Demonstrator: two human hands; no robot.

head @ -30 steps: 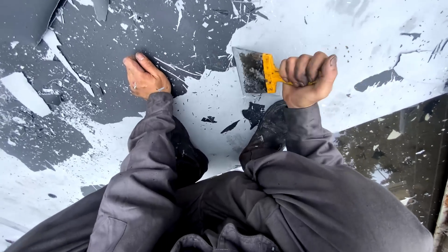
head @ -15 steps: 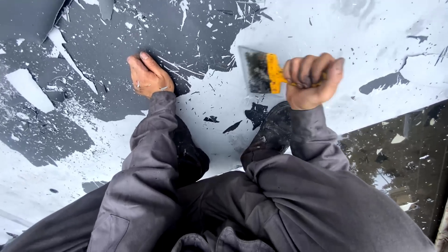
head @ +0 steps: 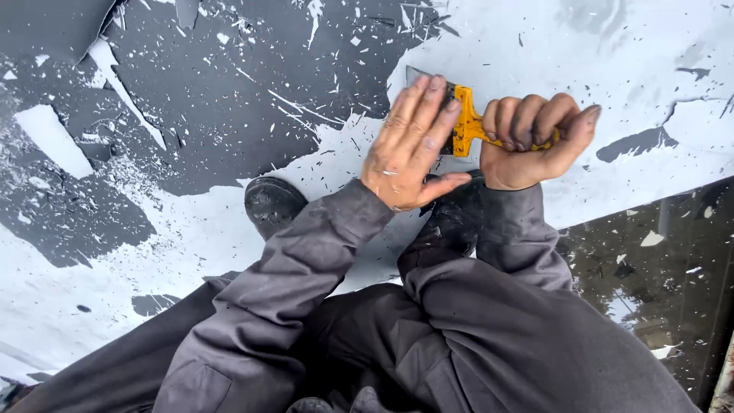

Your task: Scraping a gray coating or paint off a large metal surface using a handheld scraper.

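While the yellow-handled scraper with a flat metal blade [head: 461,115] lies against the white-painted dark floor [head: 535,46], both hands work it.

Its handle is clenched in the right hand [head: 533,139], fist closed, at about one o'clock in the view; the left hand [head: 413,141], fingers extended and flat, presses over the blade. A dark scuffed boot toe [head: 272,202] sits at nine o'clock of the left wrist.

Soft, even daylight, no hard shadows

We see a sharp picture; only the dark glossy strip at right reflects faintly.
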